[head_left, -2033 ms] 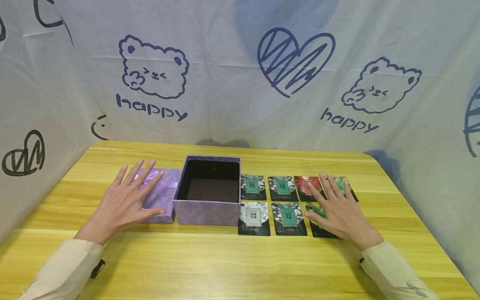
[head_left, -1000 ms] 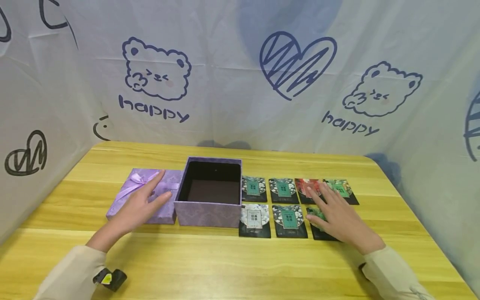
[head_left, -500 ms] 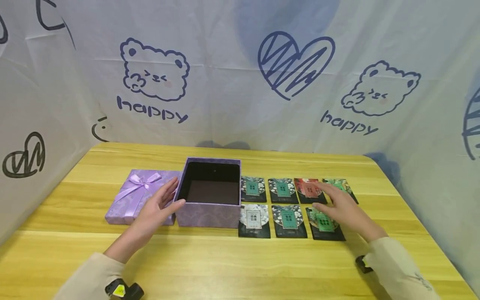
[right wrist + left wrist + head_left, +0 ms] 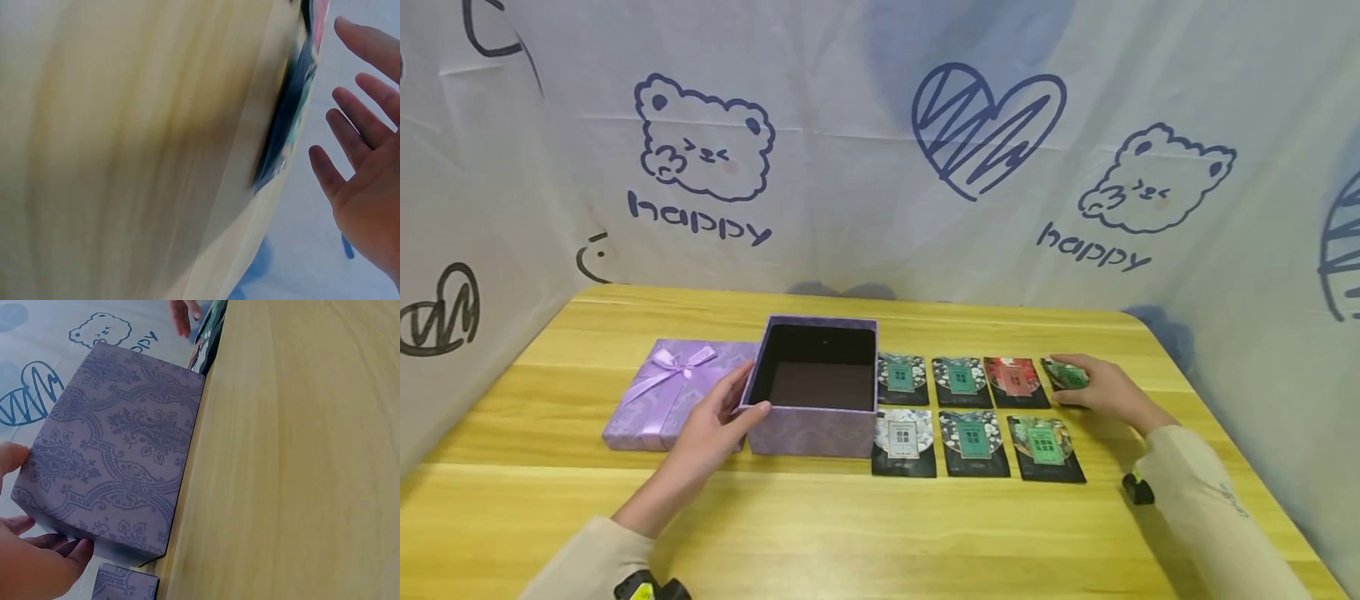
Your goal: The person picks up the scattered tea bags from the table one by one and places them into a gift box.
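My left hand (image 4: 711, 427) holds the left front corner of a purple patterned box (image 4: 812, 433), thumb at the front rim and fingers against the side wall. The box stands without its lid, its black interior showing. In the left wrist view, curled fingertips meet the patterned box wall (image 4: 112, 437). My right hand (image 4: 1111, 393) reaches over the back right tea packet (image 4: 1067, 375), covering part of it. Seen in the right wrist view, the fingers of that hand (image 4: 369, 150) are spread and apart from the packet (image 4: 289, 119).
Left of the box lies its purple lid (image 4: 651, 408) with a ribbon bow. More tea packets lie in two rows to the right, among them a red one (image 4: 1018, 382), a white one (image 4: 904, 443) and a green one (image 4: 1047, 450). A printed curtain (image 4: 842, 208) hangs behind the wooden table.
My left hand has moved right from over the lid to the box's corner. The right hand has shifted right and back, uncovering the front green packet and reaching the back right one.
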Tool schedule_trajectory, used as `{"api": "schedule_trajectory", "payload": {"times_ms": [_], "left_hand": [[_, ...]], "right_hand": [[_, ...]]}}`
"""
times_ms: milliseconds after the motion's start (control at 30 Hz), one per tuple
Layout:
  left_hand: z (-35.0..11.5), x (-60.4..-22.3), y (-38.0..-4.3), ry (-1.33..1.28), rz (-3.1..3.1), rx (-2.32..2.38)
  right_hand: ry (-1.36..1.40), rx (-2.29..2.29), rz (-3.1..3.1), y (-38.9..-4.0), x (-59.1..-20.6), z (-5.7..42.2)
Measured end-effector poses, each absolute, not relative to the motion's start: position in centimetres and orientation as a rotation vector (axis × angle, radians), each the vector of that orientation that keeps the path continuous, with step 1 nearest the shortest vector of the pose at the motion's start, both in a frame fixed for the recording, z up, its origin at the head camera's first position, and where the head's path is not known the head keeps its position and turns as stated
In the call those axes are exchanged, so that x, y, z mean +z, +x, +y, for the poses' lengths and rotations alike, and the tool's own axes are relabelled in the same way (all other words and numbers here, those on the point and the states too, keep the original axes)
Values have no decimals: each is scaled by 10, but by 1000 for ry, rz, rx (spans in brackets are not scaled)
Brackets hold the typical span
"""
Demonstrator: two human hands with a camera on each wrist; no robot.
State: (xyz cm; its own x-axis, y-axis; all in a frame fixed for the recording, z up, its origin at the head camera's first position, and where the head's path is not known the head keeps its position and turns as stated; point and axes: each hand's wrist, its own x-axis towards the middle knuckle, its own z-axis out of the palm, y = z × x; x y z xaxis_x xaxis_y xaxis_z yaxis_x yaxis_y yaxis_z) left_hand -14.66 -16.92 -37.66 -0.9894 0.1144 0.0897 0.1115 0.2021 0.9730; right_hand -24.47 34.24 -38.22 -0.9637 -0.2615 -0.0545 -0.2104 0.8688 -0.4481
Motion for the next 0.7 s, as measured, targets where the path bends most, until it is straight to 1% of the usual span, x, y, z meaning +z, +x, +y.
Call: {"api": "schedule_trajectory", "payload": {"times_ms": [433,700], "left_hand": [[-167,-375,-145,200,2375,2038],[-167,-375,-144,171,2368,2032]], "right_hand": [[-309,-713,2869,-259,-384,372],[-332,-691,2862,-265,-386,379]]}}
